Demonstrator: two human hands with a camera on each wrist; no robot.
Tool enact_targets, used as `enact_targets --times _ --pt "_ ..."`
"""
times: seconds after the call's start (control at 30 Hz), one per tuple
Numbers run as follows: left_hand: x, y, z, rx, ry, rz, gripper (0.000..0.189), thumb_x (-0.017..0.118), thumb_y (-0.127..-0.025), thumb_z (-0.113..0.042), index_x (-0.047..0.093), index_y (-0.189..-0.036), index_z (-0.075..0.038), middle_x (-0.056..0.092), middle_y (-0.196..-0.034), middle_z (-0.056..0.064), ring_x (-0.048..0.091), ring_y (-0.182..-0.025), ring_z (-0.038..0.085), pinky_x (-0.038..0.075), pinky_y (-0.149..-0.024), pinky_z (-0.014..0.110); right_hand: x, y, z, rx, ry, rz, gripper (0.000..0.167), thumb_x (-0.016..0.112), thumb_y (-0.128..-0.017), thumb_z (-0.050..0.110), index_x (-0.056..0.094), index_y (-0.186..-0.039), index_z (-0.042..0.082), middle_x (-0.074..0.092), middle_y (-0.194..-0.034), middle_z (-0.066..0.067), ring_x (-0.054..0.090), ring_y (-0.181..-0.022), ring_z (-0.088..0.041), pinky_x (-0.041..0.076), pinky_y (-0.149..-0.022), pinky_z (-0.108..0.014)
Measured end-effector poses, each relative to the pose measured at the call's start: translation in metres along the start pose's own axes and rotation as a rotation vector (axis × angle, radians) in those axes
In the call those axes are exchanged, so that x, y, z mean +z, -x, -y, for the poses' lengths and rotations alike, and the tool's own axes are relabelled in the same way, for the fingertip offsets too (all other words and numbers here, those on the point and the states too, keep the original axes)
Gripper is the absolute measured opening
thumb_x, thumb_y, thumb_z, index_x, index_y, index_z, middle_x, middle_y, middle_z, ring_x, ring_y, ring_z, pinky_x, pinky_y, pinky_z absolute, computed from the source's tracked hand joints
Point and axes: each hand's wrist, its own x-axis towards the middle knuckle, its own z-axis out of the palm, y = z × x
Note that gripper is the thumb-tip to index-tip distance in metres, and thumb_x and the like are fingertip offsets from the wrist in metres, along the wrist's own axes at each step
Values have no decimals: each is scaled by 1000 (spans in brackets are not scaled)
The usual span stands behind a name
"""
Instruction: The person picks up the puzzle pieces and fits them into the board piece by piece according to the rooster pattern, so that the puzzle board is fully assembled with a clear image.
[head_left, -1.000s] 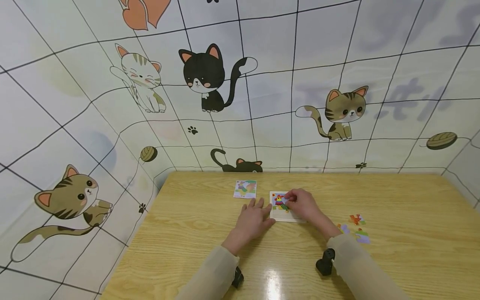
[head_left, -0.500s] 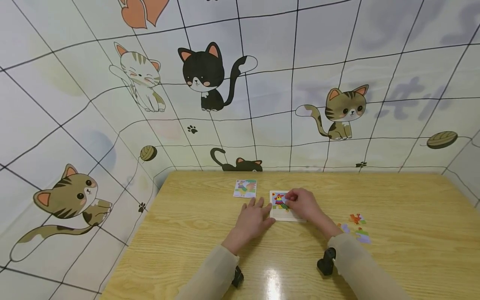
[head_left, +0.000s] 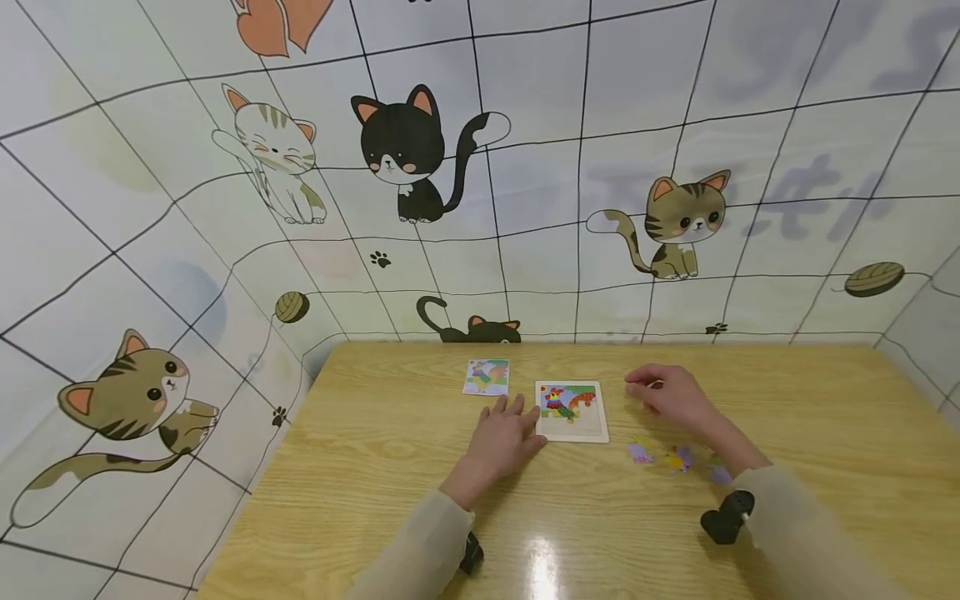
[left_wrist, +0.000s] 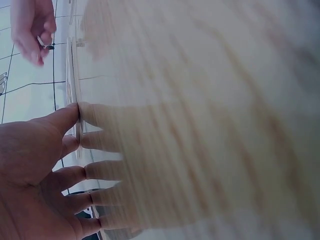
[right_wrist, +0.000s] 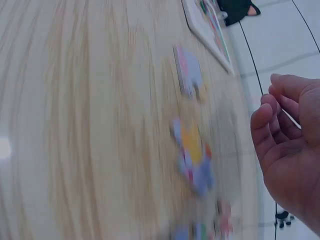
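A square jigsaw puzzle (head_left: 573, 431) in a pale frame lies on the table, partly filled with a colourful rooster picture; its lower right part shows bare backing. My left hand (head_left: 504, 437) lies spread at the frame's left side, its thumb by the lower left corner. In the left wrist view, the left hand's (left_wrist: 37, 165) fingertips touch the frame and tabletop. My right hand (head_left: 671, 396) hovers right of the puzzle with loosely curled fingers. No piece shows in the right hand (right_wrist: 295, 135) in the right wrist view. Loose puzzle pieces (head_left: 678, 458) lie below it.
A small rooster picture card (head_left: 486, 377) lies left of the puzzle. More loose pieces lie at right, a purple one (head_left: 640, 452) and another (head_left: 718, 472) near the right sleeve. The wooden table (head_left: 360, 467) ends at a cat-patterned wall covering (head_left: 547, 192).
My right hand has moved off the puzzle to the right, uncovering an orange tail section. A purple piece formerly behind the forearm now shows. My left hand stays in place.
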Motion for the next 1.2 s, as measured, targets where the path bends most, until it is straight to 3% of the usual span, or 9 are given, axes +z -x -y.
enact_targets --times 0.27,0.53,0.7,0.83,1.0,1.2 --pt "-2 1 1 -11 8 3 54 59 -103 -44 55 -150 -16 42 -158 16 34 -147 44 34 -113 62 -48 28 -31 41 122 -6 39 60 -106 27 64 -123 -9 61 -79 -9 53 -62 -22 46 -53 -32" --pt "0 2 2 -13 9 6 54 60 -103 -44 56 -149 -16 43 -158 17 35 -146 45 35 -112 63 -68 50 -64 1 276 37 28 74 -96 20 72 -113 -4 71 -101 -7 59 -83 -8 51 -66 -26" --pt "1 2 1 -17 15 7 55 60 -103 -44 56 -149 -16 42 -158 16 35 -146 44 34 -113 62 -76 57 -71 -69 218 132 28 76 -92 7 71 -115 -7 70 -102 -7 58 -82 -3 51 -68 -25" --pt "1 2 1 -10 11 2 54 60 -103 -44 56 -150 -16 42 -158 17 35 -146 45 34 -113 63 -81 59 -74 -98 198 189 31 78 -90 8 70 -117 -5 68 -105 -5 57 -86 -2 51 -71 -24" --pt "1 0 0 -1 12 2 55 58 -103 -45 55 -150 -17 42 -158 17 34 -146 45 34 -113 63 -82 61 -76 -104 221 189 28 79 -90 9 72 -115 -2 66 -107 -5 56 -87 -1 51 -71 -24" --pt "0 1 -1 1 0 -5 54 58 -103 -45 56 -150 -17 43 -158 17 36 -146 45 35 -112 62 -80 61 -75 -67 206 179 27 80 -88 9 70 -111 -1 63 -98 -3 53 -82 -2 48 -69 -24"
